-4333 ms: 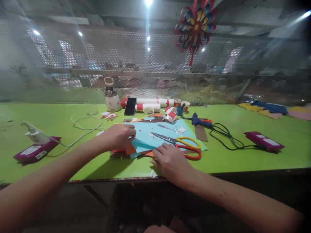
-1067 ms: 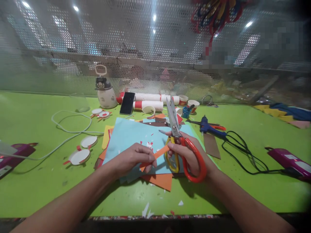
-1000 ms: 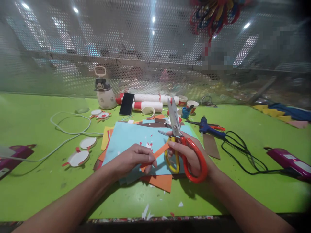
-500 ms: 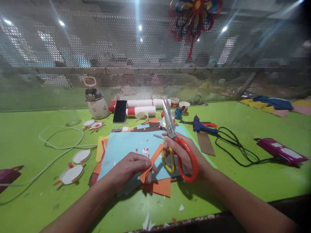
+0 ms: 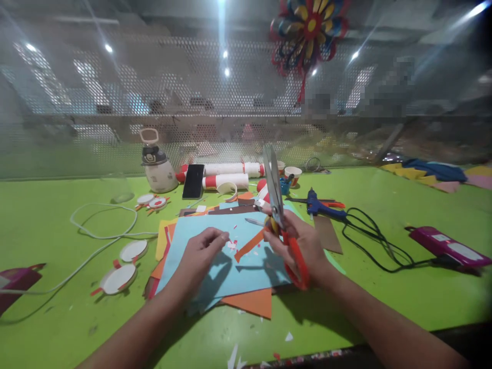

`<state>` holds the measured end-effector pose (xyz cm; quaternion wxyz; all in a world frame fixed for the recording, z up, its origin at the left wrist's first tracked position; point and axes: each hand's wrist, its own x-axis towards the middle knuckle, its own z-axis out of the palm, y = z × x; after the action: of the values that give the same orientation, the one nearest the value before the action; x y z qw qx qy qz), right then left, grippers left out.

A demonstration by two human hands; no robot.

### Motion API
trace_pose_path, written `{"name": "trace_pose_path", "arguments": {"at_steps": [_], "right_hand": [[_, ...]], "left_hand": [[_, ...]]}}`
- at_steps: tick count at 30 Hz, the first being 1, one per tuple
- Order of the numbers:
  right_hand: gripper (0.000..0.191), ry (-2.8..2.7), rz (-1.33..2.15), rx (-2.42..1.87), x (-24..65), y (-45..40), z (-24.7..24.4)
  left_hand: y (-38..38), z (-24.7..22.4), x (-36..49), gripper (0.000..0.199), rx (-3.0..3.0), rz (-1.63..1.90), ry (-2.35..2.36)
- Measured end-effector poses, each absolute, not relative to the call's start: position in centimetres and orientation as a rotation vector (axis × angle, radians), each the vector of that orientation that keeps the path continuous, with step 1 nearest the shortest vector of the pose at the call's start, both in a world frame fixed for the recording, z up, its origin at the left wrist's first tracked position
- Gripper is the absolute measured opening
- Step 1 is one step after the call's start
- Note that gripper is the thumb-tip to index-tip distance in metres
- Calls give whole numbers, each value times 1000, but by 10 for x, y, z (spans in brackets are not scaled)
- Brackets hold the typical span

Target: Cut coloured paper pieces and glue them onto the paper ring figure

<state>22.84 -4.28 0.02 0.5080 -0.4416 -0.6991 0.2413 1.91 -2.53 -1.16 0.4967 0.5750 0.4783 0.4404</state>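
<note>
My right hand (image 5: 303,243) grips large scissors (image 5: 277,200) with a red and a yellow handle loop, blades pointing up. Its fingertips also pinch the upper end of an orange paper strip (image 5: 249,246), which slants above a light blue sheet (image 5: 182,256) and casts a shadow on it. To the left, my left hand (image 5: 203,251) hovers over that sheet with thumb and forefinger pressed together; whatever is between them is too small to make out. Small red and white paper scraps (image 5: 232,245) lie near its fingertips. A pointed metal blade (image 5: 253,222) rests beside my right hand.
Paper discs with red tabs (image 5: 119,279) lie at left, near a white cable (image 5: 103,237). Behind stand a bottle (image 5: 159,171), a phone (image 5: 193,181), white rolls (image 5: 230,169) and paper cups (image 5: 293,175). A blue glue gun (image 5: 323,206) and purple power strip (image 5: 448,246) are at right.
My left hand has let go of the orange strip and moved slightly up and left. The strip now hangs from my right fingertips. The scissors have turned, their yellow loop now mostly hidden.
</note>
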Motion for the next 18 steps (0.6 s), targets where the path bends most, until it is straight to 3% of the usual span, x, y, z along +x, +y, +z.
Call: {"name": "trace_pose_path", "arguments": {"at_steps": [5,12,18], "right_hand": [[45,-2021,175,-762,223,-40,-10],[55,-2245,-69,-459,200,-51,-14],[57,-2129,145,-633,204,-57,-16]], "left_hand": [[-30,-21,27,38,1106,761,906],[-31,-13,23,8,1113,781,774],[-17,-11,12,15,1016,1046,816]]}}
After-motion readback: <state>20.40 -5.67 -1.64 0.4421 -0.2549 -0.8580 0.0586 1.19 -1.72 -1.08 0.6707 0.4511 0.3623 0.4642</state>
